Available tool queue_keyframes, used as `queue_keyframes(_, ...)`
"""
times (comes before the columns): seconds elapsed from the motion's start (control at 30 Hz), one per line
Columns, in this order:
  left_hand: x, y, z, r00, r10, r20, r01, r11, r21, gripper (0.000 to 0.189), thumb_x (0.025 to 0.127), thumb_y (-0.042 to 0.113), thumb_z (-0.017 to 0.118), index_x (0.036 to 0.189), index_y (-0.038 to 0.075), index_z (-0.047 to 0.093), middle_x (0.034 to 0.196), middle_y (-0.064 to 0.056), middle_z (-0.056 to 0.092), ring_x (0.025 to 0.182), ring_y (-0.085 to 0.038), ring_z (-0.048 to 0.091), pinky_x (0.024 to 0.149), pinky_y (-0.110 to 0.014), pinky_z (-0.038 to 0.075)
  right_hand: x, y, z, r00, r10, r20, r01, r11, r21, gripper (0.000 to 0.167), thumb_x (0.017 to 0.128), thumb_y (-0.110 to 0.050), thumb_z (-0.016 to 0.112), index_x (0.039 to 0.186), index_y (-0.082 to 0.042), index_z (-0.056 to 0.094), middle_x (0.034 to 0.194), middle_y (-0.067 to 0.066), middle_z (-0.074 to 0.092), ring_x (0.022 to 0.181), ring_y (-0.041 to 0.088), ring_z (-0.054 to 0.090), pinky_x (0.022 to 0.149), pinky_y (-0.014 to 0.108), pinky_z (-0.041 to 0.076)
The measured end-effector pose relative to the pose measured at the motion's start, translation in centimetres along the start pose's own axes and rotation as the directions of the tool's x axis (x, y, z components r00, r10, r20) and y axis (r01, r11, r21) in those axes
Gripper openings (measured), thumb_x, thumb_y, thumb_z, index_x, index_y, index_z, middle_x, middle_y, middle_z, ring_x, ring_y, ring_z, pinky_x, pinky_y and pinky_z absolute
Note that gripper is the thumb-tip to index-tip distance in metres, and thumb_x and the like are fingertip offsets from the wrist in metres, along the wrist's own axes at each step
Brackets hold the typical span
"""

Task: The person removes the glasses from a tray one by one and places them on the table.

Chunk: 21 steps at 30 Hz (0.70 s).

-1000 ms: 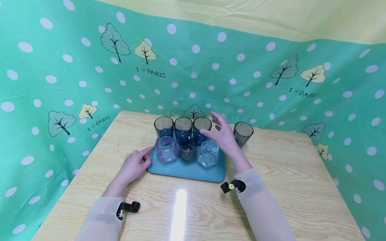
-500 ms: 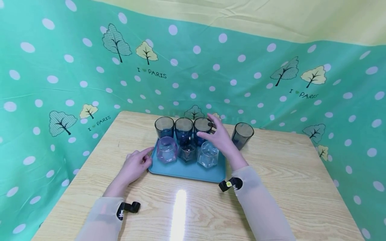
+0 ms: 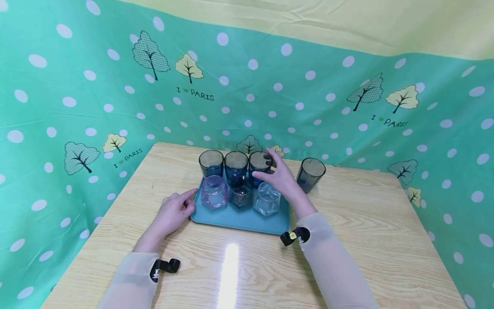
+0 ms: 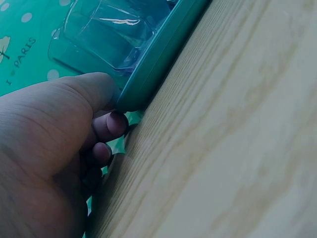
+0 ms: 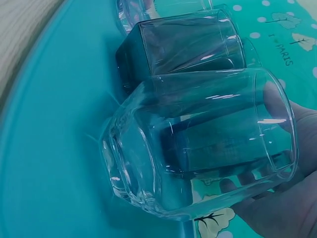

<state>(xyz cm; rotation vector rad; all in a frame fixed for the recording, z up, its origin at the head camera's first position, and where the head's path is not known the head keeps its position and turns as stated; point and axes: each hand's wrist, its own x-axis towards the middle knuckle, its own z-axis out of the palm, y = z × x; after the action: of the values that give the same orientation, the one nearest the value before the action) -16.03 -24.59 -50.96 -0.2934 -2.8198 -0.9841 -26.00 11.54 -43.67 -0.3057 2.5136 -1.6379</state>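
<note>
Tall glass at the back right of the blue tray, with thumb and fingers of the right hand curled around it; the left hand touches the tray's left edge, whether pinching or merely pressing cannot be told. With the glasses so closely packed, a sideways pull could knock the tall neighbour or tip the clear short glass in front. That short glass hides the tall one's foot, and how firm the hold is remains unclear.

The tray is blue, its rear-right glass smoky, the backdrop green with pale dots, the table tan wood-grain.
</note>
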Motion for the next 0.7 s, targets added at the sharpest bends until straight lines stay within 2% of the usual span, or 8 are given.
queue_keyframes(0.33, 0.02, 0.06, -0.10, 1.000, -0.012, 0.017, 0.012, 1.000, -0.001, 0.047, 0.102, 0.007, 0.068, 0.149, 0.001, 0.067, 0.084, 0.007, 0.060, 0.084, -0.020, 0.052, 0.091, -0.052, 0.035, 0.15, 0.23, 0.10, 1.000, 0.017, -0.002, -0.017, 0.999, 0.039, 0.098, 0.096, -0.036, 0.089, 0.175, -0.029, 0.032, 0.169, 0.003, 0.045, 0.154, 0.037, 0.045, 0.114, 0.055, 0.049)
queue_keyframes(0.47, 0.09, -0.11, 0.00, 1.000, -0.007, 0.014, 0.007, 1.000, 0.004, 0.047, 0.102, 0.007, 0.068, 0.149, 0.001, 0.067, 0.083, 0.008, 0.060, 0.084, -0.020, 0.052, 0.091, -0.051, 0.035, 0.24, 0.30, 0.14, 1.000, 0.011, -0.007, -0.011, 0.999, 0.047, 0.095, 0.096, -0.034, 0.089, 0.174, -0.027, 0.034, 0.169, 0.004, 0.046, 0.153, 0.040, 0.046, 0.115, 0.054, 0.048)
queue_keyframes(0.7, 0.17, -0.34, 0.19, 1.000, -0.010, 0.018, 0.010, 1.000, 0.005, 0.049, 0.102, 0.009, 0.068, 0.150, 0.001, 0.066, 0.084, 0.007, 0.061, 0.084, -0.022, 0.053, 0.093, -0.050, 0.034, 0.50, 0.49, 0.30, 0.999, 0.001, -0.033, 0.000, 0.999, 0.034, 0.092, 0.096, -0.033, 0.090, 0.171, -0.022, 0.038, 0.166, 0.005, 0.049, 0.155, 0.035, 0.042, 0.120, 0.052, 0.043)
